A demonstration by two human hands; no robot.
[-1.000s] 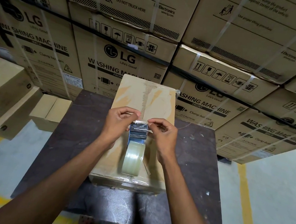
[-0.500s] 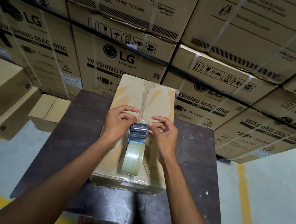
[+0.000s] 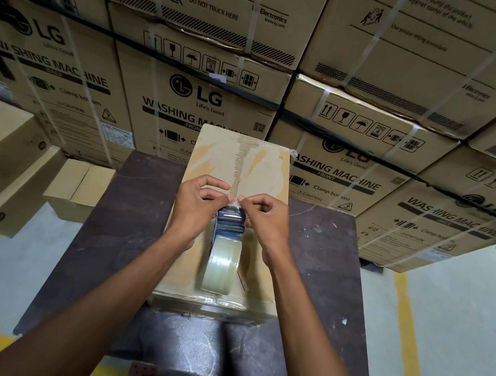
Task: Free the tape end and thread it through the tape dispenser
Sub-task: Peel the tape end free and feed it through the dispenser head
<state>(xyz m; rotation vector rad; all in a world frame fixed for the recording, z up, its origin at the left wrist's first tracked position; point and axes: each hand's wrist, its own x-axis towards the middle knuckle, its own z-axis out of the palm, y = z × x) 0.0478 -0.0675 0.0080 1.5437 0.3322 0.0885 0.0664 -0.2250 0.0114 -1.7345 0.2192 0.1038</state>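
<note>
A blue tape dispenser (image 3: 230, 222) with a roll of clear tape (image 3: 221, 269) stands on a sealed cardboard box (image 3: 237, 167). My left hand (image 3: 197, 204) and my right hand (image 3: 263, 217) flank the dispenser's front end. The fingertips of both pinch the thin tape end (image 3: 235, 200) just above the dispenser's toothed edge. The tape end is nearly see-through and hard to make out.
The box lies on a dark worn table (image 3: 109, 244). Stacked washing machine cartons (image 3: 196, 96) form a wall behind. Smaller cartons (image 3: 79, 188) sit on the floor at the left. Yellow floor lines (image 3: 406, 327) run on both sides.
Both hands have drawn closer together at the dispenser's front, and the tape end now lies lower and flatter against the toothed edge.
</note>
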